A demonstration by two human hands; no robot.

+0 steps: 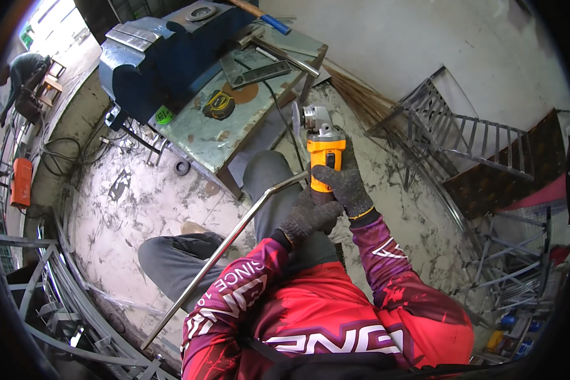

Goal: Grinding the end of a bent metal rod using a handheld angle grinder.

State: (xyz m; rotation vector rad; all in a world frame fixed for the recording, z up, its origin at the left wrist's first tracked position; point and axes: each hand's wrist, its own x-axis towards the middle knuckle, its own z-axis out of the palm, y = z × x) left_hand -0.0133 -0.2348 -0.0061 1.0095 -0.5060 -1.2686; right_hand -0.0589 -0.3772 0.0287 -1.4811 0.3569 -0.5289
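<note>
My right hand (345, 187), in a dark knitted glove, wraps around the body of a yellow and grey angle grinder (326, 152). The grinder points away from me, its disc (296, 118) facing left at the far end. My left hand (307, 216), gloved too, is closed at the grinder's dark rear end, just below the right hand; some of its fingers are hidden. A bent shiny metal tube (228, 239) slants from the lower left over my leg and along my left forearm. Its upper end passes close to the grinder, partly out of sight behind it.
Ahead stands a metal-topped workbench (196, 142) with a large blue vise (164, 54), a tape measure (219, 104) and a hammer (259, 16). Metal racks (462, 133) lean at the right wall. Metal strips (88, 304) lie at lower left. Another person (26, 82) bends over at far left.
</note>
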